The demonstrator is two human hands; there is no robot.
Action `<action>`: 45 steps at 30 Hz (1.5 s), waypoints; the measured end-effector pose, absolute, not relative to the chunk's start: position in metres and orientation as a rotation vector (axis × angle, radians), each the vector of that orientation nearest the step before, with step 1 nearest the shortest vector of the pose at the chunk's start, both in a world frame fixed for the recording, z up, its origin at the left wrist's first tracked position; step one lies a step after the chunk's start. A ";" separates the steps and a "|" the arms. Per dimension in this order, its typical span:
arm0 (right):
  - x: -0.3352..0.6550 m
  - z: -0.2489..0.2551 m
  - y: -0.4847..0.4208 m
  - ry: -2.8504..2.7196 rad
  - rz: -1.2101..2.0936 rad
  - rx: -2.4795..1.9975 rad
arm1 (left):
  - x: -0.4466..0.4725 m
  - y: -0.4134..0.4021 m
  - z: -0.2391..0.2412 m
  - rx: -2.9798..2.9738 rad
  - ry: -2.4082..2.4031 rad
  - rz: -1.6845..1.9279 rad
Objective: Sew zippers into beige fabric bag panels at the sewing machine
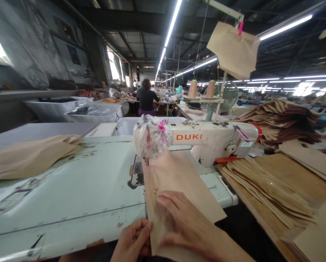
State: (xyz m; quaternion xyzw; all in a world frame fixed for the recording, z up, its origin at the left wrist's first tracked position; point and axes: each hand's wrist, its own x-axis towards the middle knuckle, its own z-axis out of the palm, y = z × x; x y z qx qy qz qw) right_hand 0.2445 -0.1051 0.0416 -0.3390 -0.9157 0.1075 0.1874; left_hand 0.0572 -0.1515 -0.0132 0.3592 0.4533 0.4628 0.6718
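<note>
A tan fabric piece (pixel 176 182) lies on the pale green sewing table (pixel 70 193), running from the table's near edge up under the head of a white sewing machine (pixel 206 140). My right hand (pixel 179 218) rests flat on the near end of the fabric, fingers stretched out and pointing left. My left hand (pixel 134 242) pinches the fabric's left edge at the table's front edge, fingers curled around it. The machine's needle end is wrapped in a clear plastic bag (pixel 150 138).
A stack of tan cut pieces (pixel 269 185) lies on a wooden board at the right, with a taller pile (pixel 283 122) behind it. Another tan piece (pixel 29 154) lies at the far left. Thread cones (pixel 201 88) stand behind the machine. A person (pixel 146 100) sits farther back.
</note>
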 end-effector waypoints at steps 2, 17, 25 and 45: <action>0.255 0.035 -0.118 -2.635 0.403 -0.766 | 0.059 -0.149 -0.009 0.886 1.020 1.054; 0.237 0.044 -0.114 -2.265 0.787 -1.104 | 0.050 -0.159 0.007 0.699 1.019 1.026; 0.242 0.049 -0.112 -2.321 0.770 -1.096 | 0.060 -0.158 0.000 0.570 0.997 1.097; 0.241 0.036 -0.118 -2.275 0.829 -0.969 | 0.062 -0.152 -0.002 0.746 1.071 1.039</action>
